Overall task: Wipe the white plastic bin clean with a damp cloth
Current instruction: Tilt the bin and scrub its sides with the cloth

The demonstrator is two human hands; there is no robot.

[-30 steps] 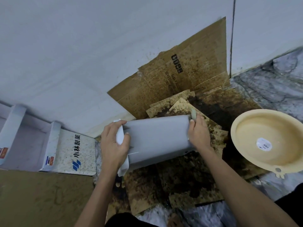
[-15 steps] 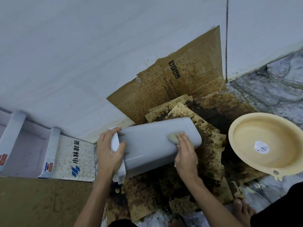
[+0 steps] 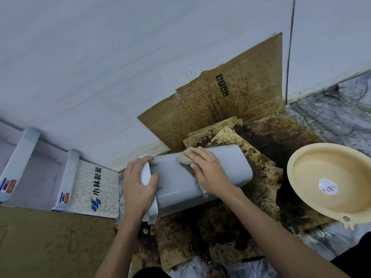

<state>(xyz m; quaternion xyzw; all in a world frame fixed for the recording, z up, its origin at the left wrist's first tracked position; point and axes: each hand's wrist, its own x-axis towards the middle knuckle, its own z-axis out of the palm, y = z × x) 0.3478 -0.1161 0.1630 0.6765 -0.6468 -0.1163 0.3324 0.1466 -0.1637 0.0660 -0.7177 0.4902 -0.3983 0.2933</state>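
**Bin held on its side while its wall is wiped**

The cloth [image 3: 185, 158], a small pale wad, is pressed flat under the fingers of the right hand [image 3: 210, 173] against the upturned side of the white plastic bin [image 3: 224, 169]. The left hand [image 3: 138, 185] is closed around the bin's rim at its left end, thumb on the outer wall and fingers curled over the edge. The bin is laid on its side, its closed base pointing right and slightly far, and it rests on stained, dark-spotted cardboard [image 3: 200, 233] spread over the floor. More of that soiled cardboard is propped against the white wall [image 3: 120, 67] on the far side. To the right of the bin, well apart from it, a cream-coloured basin [image 3: 301, 177] is seen lying open, a round sticker on its inside. To the left, a white printed box [image 3: 86, 187] with blue characters is set beside the wall.
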